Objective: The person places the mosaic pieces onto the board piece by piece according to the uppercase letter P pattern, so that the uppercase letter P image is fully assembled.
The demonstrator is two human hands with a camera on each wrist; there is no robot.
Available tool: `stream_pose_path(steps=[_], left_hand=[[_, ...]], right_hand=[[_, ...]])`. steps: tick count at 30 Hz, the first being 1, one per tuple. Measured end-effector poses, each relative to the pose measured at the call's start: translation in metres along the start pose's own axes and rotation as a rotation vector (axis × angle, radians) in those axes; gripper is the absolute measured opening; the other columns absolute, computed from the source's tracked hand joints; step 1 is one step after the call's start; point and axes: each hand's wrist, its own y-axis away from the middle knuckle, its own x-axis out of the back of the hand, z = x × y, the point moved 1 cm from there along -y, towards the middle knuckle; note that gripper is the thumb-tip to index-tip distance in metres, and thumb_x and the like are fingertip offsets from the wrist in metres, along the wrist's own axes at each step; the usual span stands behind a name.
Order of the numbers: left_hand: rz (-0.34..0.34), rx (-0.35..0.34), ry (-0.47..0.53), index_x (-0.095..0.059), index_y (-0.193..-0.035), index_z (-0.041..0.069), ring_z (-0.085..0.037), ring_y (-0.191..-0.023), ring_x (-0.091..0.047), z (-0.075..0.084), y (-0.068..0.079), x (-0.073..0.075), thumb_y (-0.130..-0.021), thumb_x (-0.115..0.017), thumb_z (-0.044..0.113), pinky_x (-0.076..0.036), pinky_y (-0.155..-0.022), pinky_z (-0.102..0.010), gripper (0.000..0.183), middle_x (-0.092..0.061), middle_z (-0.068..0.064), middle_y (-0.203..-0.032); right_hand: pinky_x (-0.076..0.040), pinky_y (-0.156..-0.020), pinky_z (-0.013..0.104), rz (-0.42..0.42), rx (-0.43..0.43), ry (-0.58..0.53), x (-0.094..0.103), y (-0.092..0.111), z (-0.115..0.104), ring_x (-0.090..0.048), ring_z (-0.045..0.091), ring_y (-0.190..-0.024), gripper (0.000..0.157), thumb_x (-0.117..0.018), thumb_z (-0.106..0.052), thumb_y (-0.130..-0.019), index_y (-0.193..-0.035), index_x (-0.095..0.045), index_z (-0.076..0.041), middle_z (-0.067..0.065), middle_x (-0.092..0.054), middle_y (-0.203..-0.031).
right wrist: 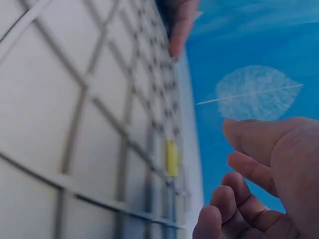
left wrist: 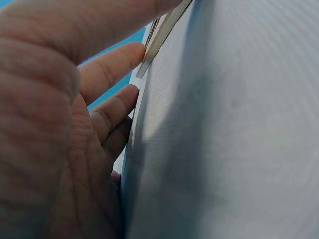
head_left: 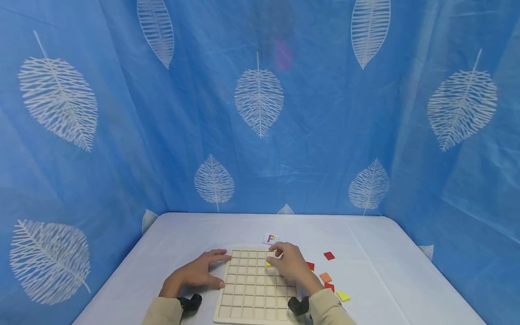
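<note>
Left hand (head_left: 199, 271): fingers spread at grid board (head_left: 236, 300) — likely steadying it
Right hand (head_left: 292, 262): loosely curled, empty — near yellow tile (right wrist: 171, 158)

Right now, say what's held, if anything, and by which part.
Nothing: the left hand only touches the board; the right hand is clear of the yellow tile.

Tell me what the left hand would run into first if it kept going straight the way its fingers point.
The left hand would most likely meet the pale grid board, at its left edge; the fingers look right beside or against it, though exact contact is hard to judge.
</note>
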Motion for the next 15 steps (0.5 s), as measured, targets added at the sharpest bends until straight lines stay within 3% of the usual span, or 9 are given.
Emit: stream_pose_path(steps=[15], left_hand=[[-0.002, -0.011, 0.006, -0.051, -0.148, 0.025, -0.048, -0.151, -0.02, -0.002, -0.001, 0.0, -0.075, -0.085, 0.043, -0.018, -0.113, -0.076, 0.082, -0.031, -0.012, -0.163]], right_hand=[[-0.045, -0.061, 0.025, 0.149, -0.048, -0.019, 0.048, 0.008, -0.036, -0.052, 0.011, -0.078, 0.028, -0.077, -0.029, -0.089, -0.116, -0.072, -0.022, -0.004, -0.062, -0.093]])
